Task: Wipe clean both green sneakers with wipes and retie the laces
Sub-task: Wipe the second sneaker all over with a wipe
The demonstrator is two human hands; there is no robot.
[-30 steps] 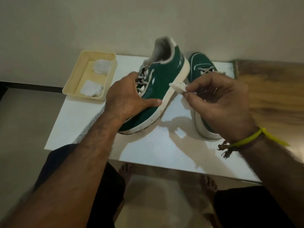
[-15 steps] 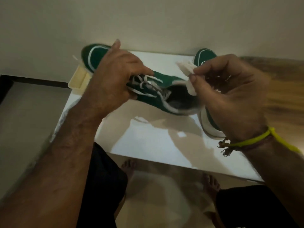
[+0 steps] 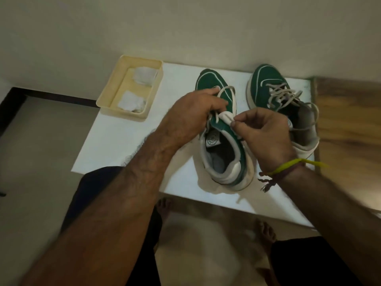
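Head view looks down on a white table (image 3: 127, 139) with both green sneakers standing upright, toes away from the person. The left hand (image 3: 189, 114) curls over the near sneaker (image 3: 224, 153) at its laces, steadying it, while the right hand (image 3: 266, 137) pinches a folded wipe (image 3: 226, 118) between thumb and fingertips and presses it to the collar edge by the tongue. So wiping of this shoe looks to be under way — how much of it is already clean I cannot tell. Its laces (image 3: 225, 89) lie loose over the toe, not tied. The far sneaker (image 3: 274, 96), just beside on the right, also shows slack, untied laces and no hand on it — it seems to wait its turn. A cream tray (image 3: 107, 100) at the table's left corner holds two more wipes (image 3: 132, 102). Left to do, as I judge it: finishing this shoe, wiping the other, tying both.
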